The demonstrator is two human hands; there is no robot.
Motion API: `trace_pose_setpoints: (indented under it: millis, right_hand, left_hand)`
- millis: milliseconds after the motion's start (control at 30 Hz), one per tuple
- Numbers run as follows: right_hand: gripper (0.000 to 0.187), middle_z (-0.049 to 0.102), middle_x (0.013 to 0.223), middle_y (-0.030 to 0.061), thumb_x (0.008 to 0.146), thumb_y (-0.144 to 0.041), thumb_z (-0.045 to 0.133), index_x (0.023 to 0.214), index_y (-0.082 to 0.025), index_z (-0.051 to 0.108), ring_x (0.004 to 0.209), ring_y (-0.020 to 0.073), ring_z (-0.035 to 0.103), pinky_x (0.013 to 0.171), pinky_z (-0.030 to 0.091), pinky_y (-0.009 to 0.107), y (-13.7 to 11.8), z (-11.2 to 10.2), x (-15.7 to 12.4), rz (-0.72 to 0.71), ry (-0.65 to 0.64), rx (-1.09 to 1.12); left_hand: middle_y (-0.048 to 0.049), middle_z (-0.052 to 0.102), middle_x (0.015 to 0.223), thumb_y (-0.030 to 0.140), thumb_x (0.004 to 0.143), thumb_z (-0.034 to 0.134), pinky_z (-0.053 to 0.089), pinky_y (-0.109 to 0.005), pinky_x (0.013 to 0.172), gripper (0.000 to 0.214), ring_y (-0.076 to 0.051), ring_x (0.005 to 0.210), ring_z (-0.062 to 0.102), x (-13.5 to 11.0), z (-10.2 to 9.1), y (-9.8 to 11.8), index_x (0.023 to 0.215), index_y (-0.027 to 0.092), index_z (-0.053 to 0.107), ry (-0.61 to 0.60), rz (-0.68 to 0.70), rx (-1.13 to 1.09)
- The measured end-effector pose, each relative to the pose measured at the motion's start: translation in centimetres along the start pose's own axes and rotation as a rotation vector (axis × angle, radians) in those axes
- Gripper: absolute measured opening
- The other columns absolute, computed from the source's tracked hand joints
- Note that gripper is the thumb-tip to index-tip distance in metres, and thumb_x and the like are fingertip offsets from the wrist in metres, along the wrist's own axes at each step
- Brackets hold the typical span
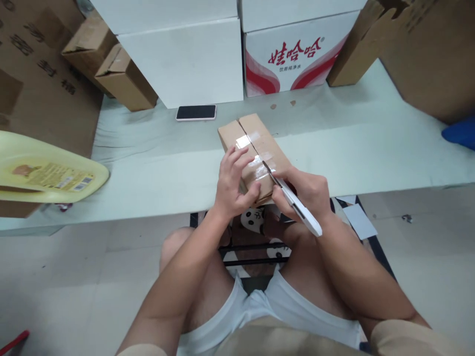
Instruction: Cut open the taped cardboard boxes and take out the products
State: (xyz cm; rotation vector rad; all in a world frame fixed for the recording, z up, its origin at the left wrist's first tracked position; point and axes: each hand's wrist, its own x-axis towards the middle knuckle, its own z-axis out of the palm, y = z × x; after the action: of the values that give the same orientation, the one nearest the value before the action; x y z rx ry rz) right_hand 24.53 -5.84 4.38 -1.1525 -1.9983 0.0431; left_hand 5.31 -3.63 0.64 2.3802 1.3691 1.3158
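Brown cardboard box (pixel 276 148) is placed near the front edge of the cloth-covered table (pixel 148 168), its taped seam (pixel 242 128) angled toward the far left, apparently for easy reach. Its top is presumably steadied by the left hand (pixel 233 185), fingers spread apart and not clamped. The white utility knife (pixel 308 220) is gripped in the right hand (pixel 310 190), blade (pixel 267 168) laid along the seam, seemingly for control of its line.
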Motion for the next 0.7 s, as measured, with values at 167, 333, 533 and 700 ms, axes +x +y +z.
trace_pose_setpoints:
  millis: [167,333,533,700]
  right_hand:
    - [0.016,0.068,0.065,-0.0033,0.082,-0.024,0.055,0.091,-0.021,0.067,0.049,0.0084,0.054,0.053,0.043,0.020,0.3,0.3,0.2,0.002,0.088,0.064]
    - [0.016,0.071,0.070,-0.0028,0.085,-0.024,0.058,0.097,-0.021,0.068,0.053,0.0082,0.059,0.055,0.043,0.020,0.4,0.7,0.4,0.015,0.160,0.097]
    - [0.018,0.071,0.074,-0.0028,0.086,-0.024,0.057,0.100,-0.023,0.069,0.055,0.0088,0.059,0.057,0.045,0.022,0.3,0.9,0.4,0.031,0.142,0.120]
    - [0.020,0.064,0.077,-0.0011,0.091,-0.034,0.057,0.108,-0.024,0.063,0.059,0.0116,0.056,0.062,0.050,0.027,1.6,0.5,0.3,0.193,0.275,0.143]
  left_hand:
    - [-0.0136,0.055,0.137,0.055,0.095,0.042,0.036,-0.058,0.120,0.046,-0.034,0.141,0.044,-0.2,0.5,0.3,0.126,0.023,0.053,0.008,0.030,-0.013]
    - [-0.0128,0.056,0.136,0.050,0.095,0.044,0.036,-0.057,0.119,0.040,-0.034,0.140,0.044,-0.3,0.8,0.0,0.123,0.023,0.057,0.020,0.035,-0.018]
    - [-0.0128,0.054,0.137,0.054,0.095,0.043,0.035,-0.055,0.119,0.045,-0.033,0.140,0.045,-0.3,0.7,0.3,0.127,0.025,0.055,0.046,0.095,-0.013]
    - [-0.0126,0.051,0.142,0.068,0.085,0.055,0.032,-0.058,0.120,0.062,-0.036,0.145,0.039,-0.7,0.8,1.3,0.132,0.028,0.050,0.043,0.133,0.020]
